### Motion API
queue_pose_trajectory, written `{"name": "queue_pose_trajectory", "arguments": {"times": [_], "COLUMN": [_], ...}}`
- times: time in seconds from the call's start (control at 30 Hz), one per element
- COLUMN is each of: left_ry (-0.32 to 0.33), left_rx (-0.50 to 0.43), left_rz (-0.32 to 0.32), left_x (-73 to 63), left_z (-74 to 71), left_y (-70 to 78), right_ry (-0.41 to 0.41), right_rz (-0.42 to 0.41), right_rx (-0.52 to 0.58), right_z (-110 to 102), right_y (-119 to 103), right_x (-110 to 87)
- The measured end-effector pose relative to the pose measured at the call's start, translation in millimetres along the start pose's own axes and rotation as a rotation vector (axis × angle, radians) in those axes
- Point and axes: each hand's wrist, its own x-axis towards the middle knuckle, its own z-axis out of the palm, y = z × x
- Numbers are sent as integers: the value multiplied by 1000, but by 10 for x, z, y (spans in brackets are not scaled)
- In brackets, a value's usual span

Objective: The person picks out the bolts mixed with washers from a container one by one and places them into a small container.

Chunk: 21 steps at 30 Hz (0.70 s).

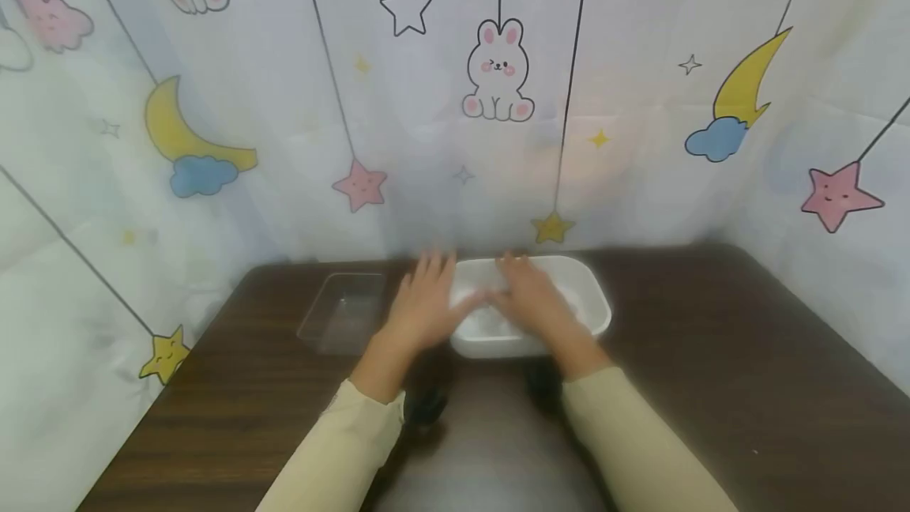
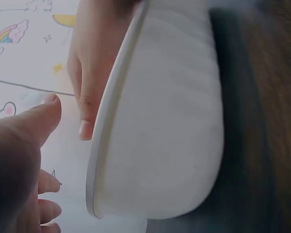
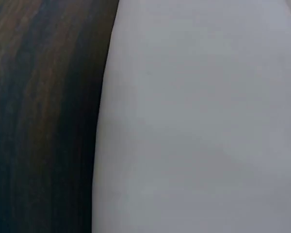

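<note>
A white basin [image 1: 490, 348] with rounded corners stands on the table, and something pale lies inside, blurred. Over its left end is my left hand [image 1: 423, 303], fingers spread and pointing away, thumb reaching toward the other hand. My right hand [image 1: 529, 303] hovers above the middle of the basin, its thumb close to the left one. In the left wrist view, relaxed left fingers [image 2: 48, 184] show beside the basin's rim, and right fingers [image 2: 89, 97] point down past that rim. The basin's white side [image 3: 194, 121] fills most of the right wrist view; no hand shows there.
A clear plastic box [image 1: 341, 314] sits to the left of the basin. The dark wooden table [image 1: 711, 354] reaches back to a pale curtain [image 1: 441, 117] printed with stars, moons and rabbits. A grey patch [image 1: 490, 449] lies between the forearms.
</note>
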Motion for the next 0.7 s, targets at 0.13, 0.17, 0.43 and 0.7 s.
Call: {"name": "queue_pose_trajectory", "arguments": {"times": [0.13,0.17,0.43,0.7], "left_ry": [-34,-41,-42,11], "left_rx": [-19,-29,-91,-153], "left_rz": [11,14,78,165], "left_x": [-88,-116,-323,-367], "left_z": [-9,-10,15,106], "left_y": [-33,-44,-165,-290], "right_ry": [-19,-23,-13,-7], "right_rz": [-19,-18,-8,-59], "right_rx": [11,18,59,38], "right_z": [35,44,88,99], "right_y": [-9,-11,-56,-97], "right_x": [34,42,58,55]}}
